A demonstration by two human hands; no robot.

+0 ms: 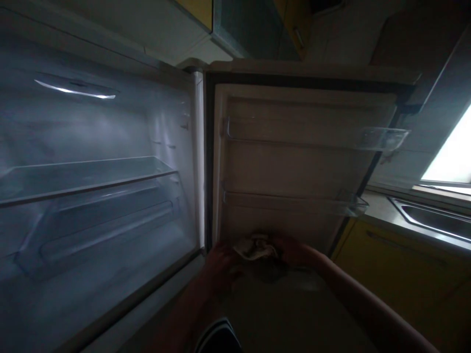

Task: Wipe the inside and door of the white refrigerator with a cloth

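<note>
Low against the inside of the open fridge door (290,171), my right hand (289,249) is closed on a crumpled, light-coloured cloth (255,247). Just left of the cloth, by the door's hinge side, is my left hand (222,264). Its fingers are curled, but deep shadow hides what they grip, if anything. Beneath my hands, a faint clear edge looks like a lower door bin (307,282). Two clear door bins, an upper one (382,138) and a middle one (355,205), are fixed to the door above my hands.
The lit fridge compartment (91,132) stands open on the left, with a glass shelf (88,176) and a clear drawer front (110,228). At right are a yellow cabinet (397,264) and a metal sink (437,218) near a bright window (452,152).
</note>
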